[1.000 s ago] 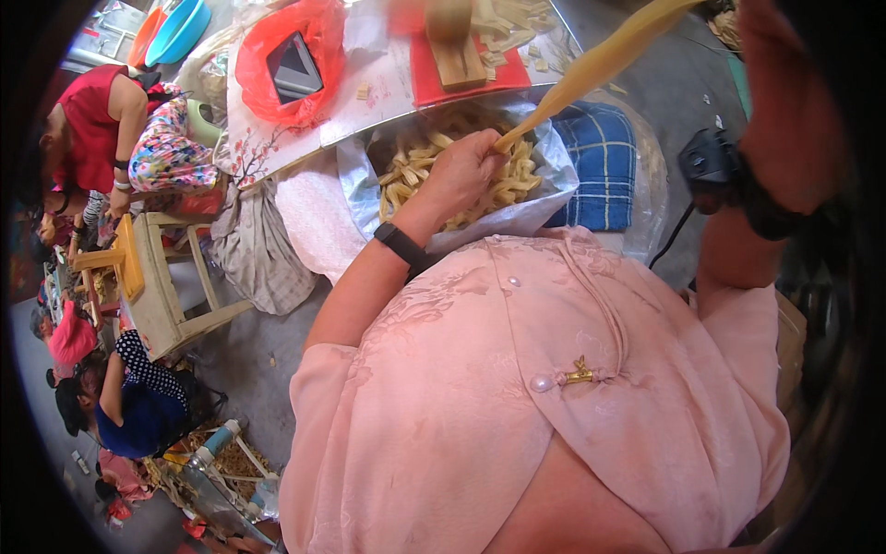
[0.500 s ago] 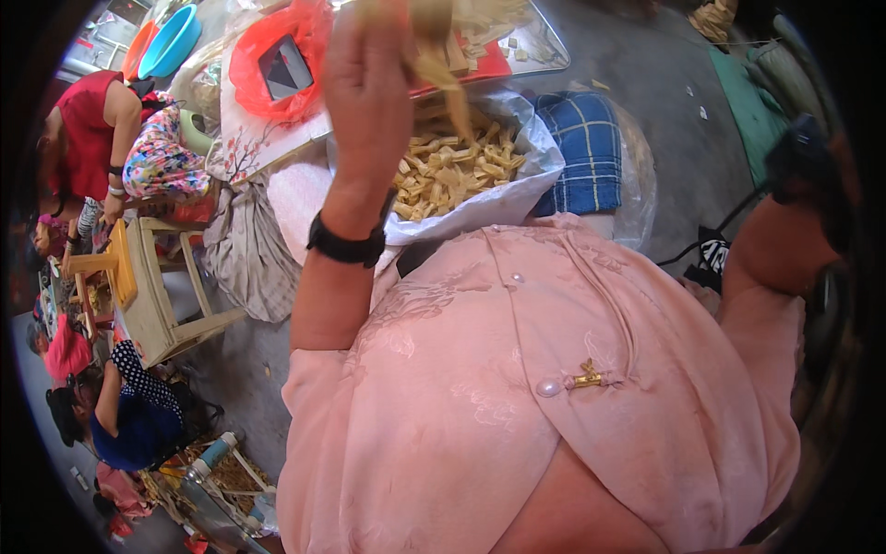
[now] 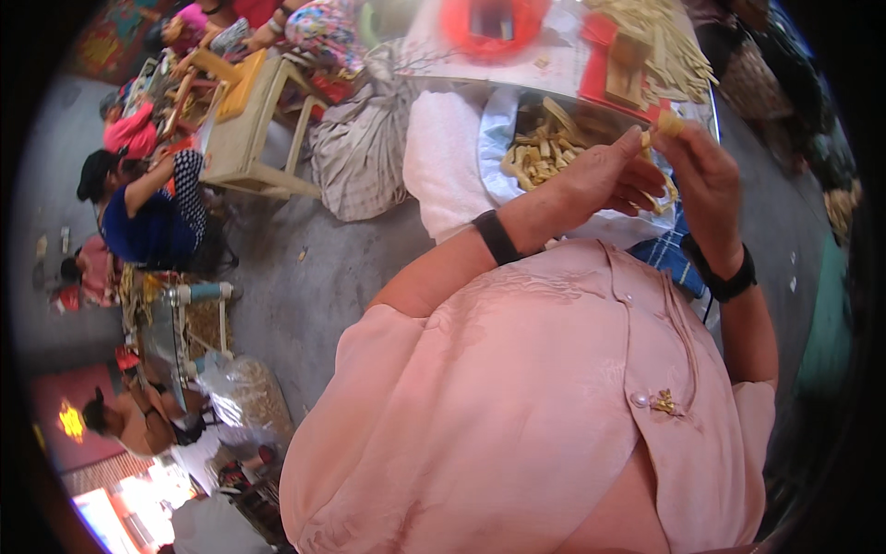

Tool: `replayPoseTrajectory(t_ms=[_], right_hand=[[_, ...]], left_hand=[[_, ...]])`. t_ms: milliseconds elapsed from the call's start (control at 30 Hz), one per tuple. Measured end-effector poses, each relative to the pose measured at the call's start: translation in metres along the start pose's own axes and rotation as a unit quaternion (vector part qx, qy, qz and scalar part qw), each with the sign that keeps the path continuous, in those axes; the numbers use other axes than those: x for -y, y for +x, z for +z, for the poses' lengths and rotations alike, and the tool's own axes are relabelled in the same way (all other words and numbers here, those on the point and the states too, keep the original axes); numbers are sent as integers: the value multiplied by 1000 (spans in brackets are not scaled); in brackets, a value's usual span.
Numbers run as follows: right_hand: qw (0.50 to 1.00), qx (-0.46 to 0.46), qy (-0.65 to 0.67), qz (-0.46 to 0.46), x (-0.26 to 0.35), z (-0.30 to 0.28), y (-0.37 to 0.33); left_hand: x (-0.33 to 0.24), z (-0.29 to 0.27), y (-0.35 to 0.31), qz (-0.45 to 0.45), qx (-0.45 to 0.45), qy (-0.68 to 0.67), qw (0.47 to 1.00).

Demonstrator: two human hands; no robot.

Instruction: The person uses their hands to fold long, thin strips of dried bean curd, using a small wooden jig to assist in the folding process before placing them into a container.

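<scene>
Both hands meet above the right side of a white bag [image 3: 496, 157] that holds pale yellow knotted strips [image 3: 544, 152]. A small pale yellow knotted strip [image 3: 667, 124] sits at the fingertips. My right hand [image 3: 709, 175] is closed, pinching this piece between thumb and fingers. My left hand [image 3: 595, 175] reaches in from the left, its thumb and finger pinched at the piece's near end, the other fingers curled loosely below. Dark bands circle both wrists. The hands hide part of the bag's contents.
Beyond the bag, a table carries a red plastic bag [image 3: 494, 28], a wooden block [image 3: 628, 69] on red material and a pile of long pale strips [image 3: 660, 37]. A white towel [image 3: 448, 166] and grey cloth [image 3: 365, 138] lie left, near a wooden stool [image 3: 245, 138]. Several people sit farther left.
My left hand has come down from above the table's edge, where a strip hung from it. My right hand has come in from the far right to meet it. The view has shifted.
</scene>
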State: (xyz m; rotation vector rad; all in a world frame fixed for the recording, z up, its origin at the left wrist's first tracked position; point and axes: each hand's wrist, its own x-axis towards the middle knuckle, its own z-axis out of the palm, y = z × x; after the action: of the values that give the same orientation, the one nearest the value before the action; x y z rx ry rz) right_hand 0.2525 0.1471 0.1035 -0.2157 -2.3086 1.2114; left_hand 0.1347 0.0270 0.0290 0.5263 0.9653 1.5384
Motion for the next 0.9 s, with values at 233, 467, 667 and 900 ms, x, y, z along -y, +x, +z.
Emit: replayPoseTrajectory(t_ms=[233, 467, 667, 900], right_hand=[[995, 65, 6, -69, -5, 10, -17], [944, -21, 307, 115, -1, 19, 9], [978, -71, 194, 27, -32, 23, 17], [919, -44, 366, 140, -65, 17, 40]], left_hand=[[-11, -5, 18, 106, 22, -128, 986], [-32, -8, 11, 44, 22, 2, 999], [-42, 4, 11, 112, -23, 249, 962], [-45, -1, 33, 363, -204, 593, 689]])
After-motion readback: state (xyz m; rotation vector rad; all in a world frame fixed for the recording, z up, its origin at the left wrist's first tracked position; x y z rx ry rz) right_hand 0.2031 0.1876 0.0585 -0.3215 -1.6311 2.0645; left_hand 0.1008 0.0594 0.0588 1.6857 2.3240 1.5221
